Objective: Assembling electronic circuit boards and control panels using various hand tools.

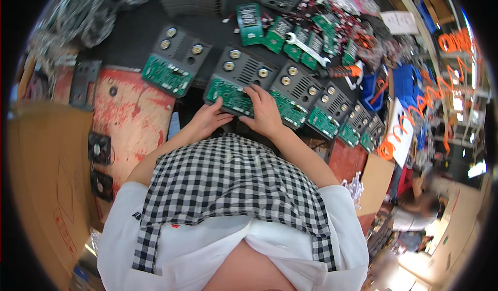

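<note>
In front of me a dark grey slotted panel (pixel 244 66) with a green circuit board (pixel 228 93) and several round brass-coloured fittings lies tilted at the near edge of the black work surface. My left hand (pixel 206 119) holds its near left edge, thumb at the board and fingers below the rim. My right hand (pixel 265 112) grips the near right edge; its fingers rest over the board and the thumb sits lower. A matching panel (pixel 176 62) lies to the left. More of them stand in a row to the right, the closest panel (pixel 293 91) beside my right hand.
Beyond the row are loose green boards (pixel 250 23), a wrench (pixel 307 48) and an orange-handled tool (pixel 345 71). Blue bins (pixel 407 86) and a coiled orange hose (pixel 399 132) are at right. Left are two black fans (pixel 99 148), a cardboard box (pixel 49 187) and clear plastic bags (pixel 85 13).
</note>
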Demonstrator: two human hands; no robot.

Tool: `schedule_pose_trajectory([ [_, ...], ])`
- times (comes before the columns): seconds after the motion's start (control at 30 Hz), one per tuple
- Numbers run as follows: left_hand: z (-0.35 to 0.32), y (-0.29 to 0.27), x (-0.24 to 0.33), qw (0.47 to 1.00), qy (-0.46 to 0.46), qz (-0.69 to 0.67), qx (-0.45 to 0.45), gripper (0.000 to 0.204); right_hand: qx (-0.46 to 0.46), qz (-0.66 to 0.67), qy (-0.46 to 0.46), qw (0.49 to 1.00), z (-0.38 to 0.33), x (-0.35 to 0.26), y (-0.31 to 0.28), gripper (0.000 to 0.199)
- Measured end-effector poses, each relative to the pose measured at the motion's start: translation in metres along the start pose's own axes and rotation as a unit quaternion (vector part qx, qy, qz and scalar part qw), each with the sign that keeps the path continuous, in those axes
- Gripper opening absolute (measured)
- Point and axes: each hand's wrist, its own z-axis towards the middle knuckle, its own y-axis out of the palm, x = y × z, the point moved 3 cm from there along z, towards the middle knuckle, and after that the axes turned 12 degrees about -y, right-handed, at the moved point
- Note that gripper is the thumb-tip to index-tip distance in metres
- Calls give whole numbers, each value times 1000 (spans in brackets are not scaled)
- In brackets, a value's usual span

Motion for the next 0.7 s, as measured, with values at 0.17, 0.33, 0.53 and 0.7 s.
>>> schedule_pose_trajectory([
  [0.17, 3, -2, -2, 1000, 3, 16, 22, 41, 262, 16, 153, 953, -27, 99, -56, 58],
  [0.33, 9, 3, 5, 996, 63, 51, 45, 38, 365, 220, 449, 785, -79, 272, -115, 33],
  [0.53, 13, 8, -1, 990, 91, 21, 103, 36, 437, 395, 537, 603, -91, 366, -92, 39],
  [0.7, -12, 1, -19, 976, 144, 20, 163, 38, 425, 434, 535, 587, -80, 372, -82, 32],
])
